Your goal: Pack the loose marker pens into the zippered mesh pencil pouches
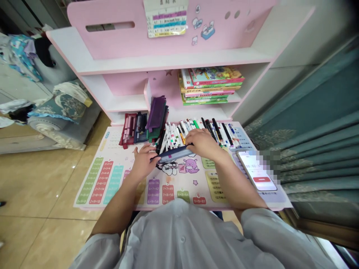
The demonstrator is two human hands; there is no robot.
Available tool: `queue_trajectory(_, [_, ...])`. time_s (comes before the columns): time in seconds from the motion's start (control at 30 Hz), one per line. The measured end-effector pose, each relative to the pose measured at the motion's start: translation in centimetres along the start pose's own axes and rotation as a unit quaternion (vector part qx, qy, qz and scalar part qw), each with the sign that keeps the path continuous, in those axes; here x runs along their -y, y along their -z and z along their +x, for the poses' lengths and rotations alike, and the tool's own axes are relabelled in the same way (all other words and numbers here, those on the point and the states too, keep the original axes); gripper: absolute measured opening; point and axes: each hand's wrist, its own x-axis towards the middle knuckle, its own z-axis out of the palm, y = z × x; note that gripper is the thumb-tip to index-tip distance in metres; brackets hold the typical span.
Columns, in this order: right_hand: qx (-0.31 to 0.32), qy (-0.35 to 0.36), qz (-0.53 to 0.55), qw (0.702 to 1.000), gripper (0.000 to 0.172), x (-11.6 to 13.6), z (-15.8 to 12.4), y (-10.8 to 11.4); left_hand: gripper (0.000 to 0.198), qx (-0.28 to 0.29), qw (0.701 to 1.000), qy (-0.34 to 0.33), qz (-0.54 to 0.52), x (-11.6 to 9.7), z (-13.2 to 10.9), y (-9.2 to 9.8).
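We clamp 1 blue pouch (pixel 176 153) at its ends, using our left hand (pixel 143 161) and right hand (pixel 204 143), beside pens (pixel 173 136) near the back edge of the desk (pixel 174 180).

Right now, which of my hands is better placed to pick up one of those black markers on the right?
Probably your right hand: it's beside those black markers, at the right end of the navy pouch. Your left hand is at the pouch's left end, farther from them.
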Motion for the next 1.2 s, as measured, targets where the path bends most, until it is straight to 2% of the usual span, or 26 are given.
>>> queue_trajectory(0.1, [-0.102,0.018,0.035,0.994,0.011,0.0,-0.4,0.6,0.016,-0.076,0.996,-0.023,-0.047,0.6,0.0,1.0])
queue_trajectory(0.2, [-0.201,0.029,0.074,0.976,0.020,-0.1,-0.7,0.9,0.019,-0.161,0.982,-0.038,-0.091,1.6,0.1,2.0])
queue_trajectory(0.27, [-0.248,0.032,0.088,0.964,0.019,-0.4,-0.8,1.2,0.020,-0.214,0.970,-0.030,-0.110,2.4,0.2,2.6])
queue_trajectory(0.37, [-0.282,0.028,0.097,0.954,0.010,-0.8,-1.0,1.5,0.022,-0.265,0.955,0.024,-0.130,4.3,0.0,3.3])
queue_trajectory(0.5, [-0.285,0.018,0.098,0.953,0.011,-1.3,-1.1,1.7,0.023,-0.362,0.917,0.109,-0.123,7.9,0.0,4.0])
queue_trajectory(0.57, [-0.283,0.012,0.096,0.954,0.011,-1.3,-1.0,1.6,0.022,-0.388,0.905,0.136,-0.111,9.7,0.2,4.2])
queue_trajectory(0.67, [-0.269,0.001,0.093,0.959,0.013,-1.2,-1.0,1.5,0.019,-0.403,0.893,0.167,-0.110,11.4,0.8,4.5])
queue_trajectory(0.73, [-0.259,-0.005,0.092,0.962,0.014,-1.2,-1.0,1.5,0.017,-0.407,0.889,0.174,-0.115,11.7,1.2,4.7])
queue_trajectory(0.97, [-0.250,-0.011,0.093,0.964,0.014,-1.2,-0.9,1.5,0.021,-0.396,0.896,0.137,-0.147,10.2,3.7,4.6])
queue_trajectory(1.2, [-0.248,-0.009,0.095,0.964,0.014,-1.5,-0.7,1.3,0.026,-0.339,0.922,0.155,-0.106,9.9,8.7,3.1])
